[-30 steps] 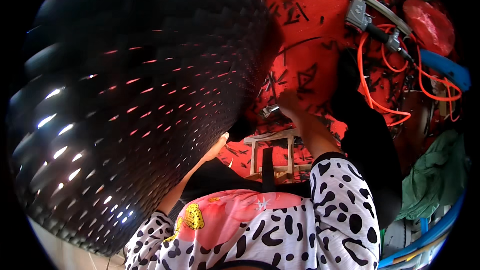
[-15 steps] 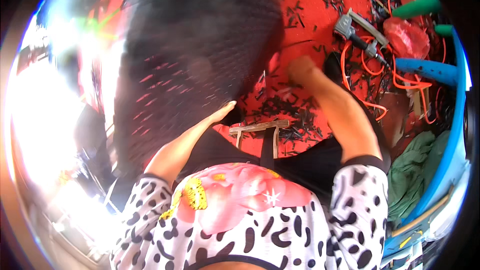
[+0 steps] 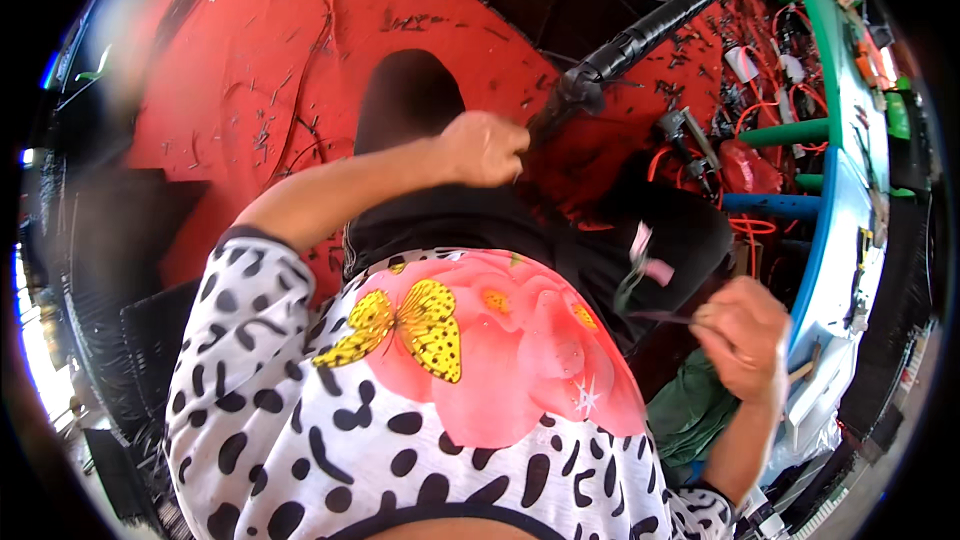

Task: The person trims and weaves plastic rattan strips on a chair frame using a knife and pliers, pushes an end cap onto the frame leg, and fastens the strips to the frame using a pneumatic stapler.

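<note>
Left hand (image 3: 487, 150): curled beside pole (image 3: 655, 33); hold unclear
Right hand (image 3: 742, 337): I pinched a strip (image 3: 662, 316)
Scraps (image 3: 402, 19): strewn; what remained, unclear

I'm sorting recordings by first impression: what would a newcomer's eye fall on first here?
Probably the large pink flower print with its yellow butterfly, on the black-spotted white shirt, lower centre. Next, the bright red floor at upper left, then the long glossy black pole slanting at upper right, its lower end near the left hand.
</note>
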`<state>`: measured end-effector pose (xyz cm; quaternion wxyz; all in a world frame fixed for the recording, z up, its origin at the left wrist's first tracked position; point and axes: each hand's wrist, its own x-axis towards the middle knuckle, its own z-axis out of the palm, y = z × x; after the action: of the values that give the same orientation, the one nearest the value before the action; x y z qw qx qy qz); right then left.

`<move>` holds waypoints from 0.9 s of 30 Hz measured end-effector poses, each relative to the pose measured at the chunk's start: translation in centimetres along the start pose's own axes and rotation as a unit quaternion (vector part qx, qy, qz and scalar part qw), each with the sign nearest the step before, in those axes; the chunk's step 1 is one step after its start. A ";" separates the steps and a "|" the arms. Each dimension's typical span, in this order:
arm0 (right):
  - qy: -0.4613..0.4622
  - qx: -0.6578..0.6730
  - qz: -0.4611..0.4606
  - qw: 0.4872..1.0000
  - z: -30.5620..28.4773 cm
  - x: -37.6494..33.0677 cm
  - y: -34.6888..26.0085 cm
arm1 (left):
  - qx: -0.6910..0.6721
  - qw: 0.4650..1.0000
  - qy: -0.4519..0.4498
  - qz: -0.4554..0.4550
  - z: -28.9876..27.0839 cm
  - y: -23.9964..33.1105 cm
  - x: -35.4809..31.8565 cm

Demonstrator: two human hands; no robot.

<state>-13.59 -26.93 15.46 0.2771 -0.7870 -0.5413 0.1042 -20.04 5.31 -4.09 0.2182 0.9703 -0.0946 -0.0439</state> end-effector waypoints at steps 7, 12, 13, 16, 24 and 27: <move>0.035 0.225 -0.011 0.974 6.0 5.5 -1.2 | -0.399 0.898 -0.063 0.175 -3.5 10.4 -2.7; 0.157 0.208 0.036 0.965 11.0 5.9 -1.0 | -0.426 0.868 0.084 0.240 -2.1 10.0 -1.6; 0.187 0.198 0.020 0.962 11.8 6.1 -1.1 | -0.407 0.868 0.119 0.258 -2.1 9.8 -1.3; 0.220 0.206 0.014 0.953 12.4 6.3 -0.3 | -0.337 0.905 0.143 0.218 -2.6 8.8 -1.8; 0.099 0.031 0.173 0.979 4.8 7.1 1.3 | -0.333 0.885 0.324 0.026 -8.6 4.8 0.6; 0.072 0.034 0.120 0.990 3.0 7.8 2.5 | -0.387 0.878 0.281 0.026 -8.4 5.3 2.4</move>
<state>-9.92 -19.52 12.65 0.3273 -0.8418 -0.4179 0.0978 -17.52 3.64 5.60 0.5948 0.7772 -0.0296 0.2032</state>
